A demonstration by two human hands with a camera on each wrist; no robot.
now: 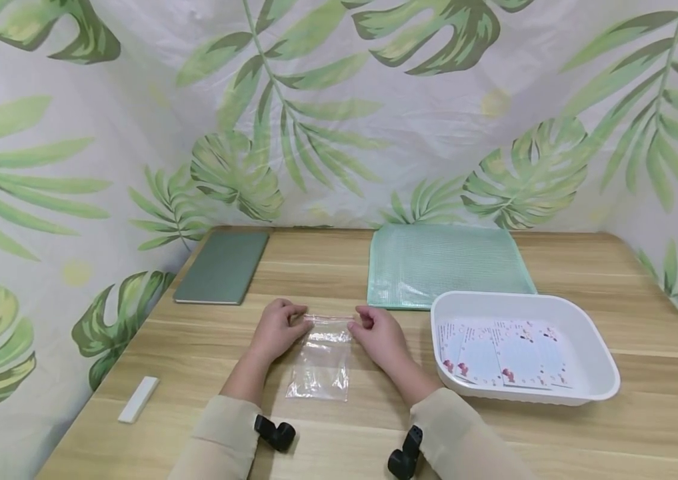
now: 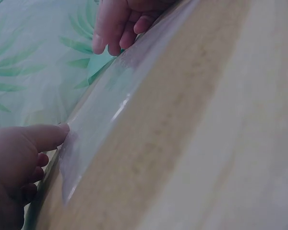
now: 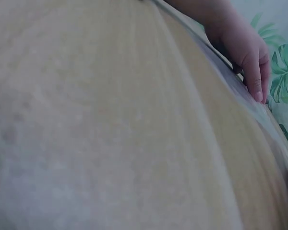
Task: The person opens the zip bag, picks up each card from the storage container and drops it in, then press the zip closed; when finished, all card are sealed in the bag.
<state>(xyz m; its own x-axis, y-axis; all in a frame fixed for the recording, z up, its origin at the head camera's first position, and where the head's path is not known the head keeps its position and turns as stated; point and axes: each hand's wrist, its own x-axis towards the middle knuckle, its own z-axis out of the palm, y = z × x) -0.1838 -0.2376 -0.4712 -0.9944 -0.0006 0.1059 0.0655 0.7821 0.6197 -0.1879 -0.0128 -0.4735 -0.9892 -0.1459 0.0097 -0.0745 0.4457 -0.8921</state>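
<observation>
One clear zip bag (image 1: 319, 367) is laid btwn the hands on a wood-look table (image 1: 339, 443), w/ its pink zip line at 12 o'clock. Its top L corner, at 11 o'clock, is pinched by the thumb and finger of the L hand (image 1: 277, 331); its top R corner, at 1 o'clock, is pinched the same way by the R hand (image 1: 383, 339). Whether the zip edge is lifted a bit off the wood can't be told. In the L wrist view, a bright streak of light is thrown back by the plastic. W/ the bag taken as the clock's middle, a green notebook (image 1: 223, 267) is set btwn 10 and 11 o'clock, and a small white bar (image 1: 138, 400) just below 9. A green mesh pouch (image 1: 443, 260) is laid flat at 2 o'clock, its near R corner hidden by a white tub (image 1: 603, 373) at 3 o'clock. Inside the tub, some pale blue cards (image 1: 527, 360) w/ tiny red pics are spread, partly overlapped. Light sleeves (image 1: 219, 433) are worn on both arms, w/ a black cam (image 1: 279, 435) near each cuff. At 12 o'clock, past the table, a pale cloth (image 1: 339, 80) w/ big green leaves is hung.
</observation>
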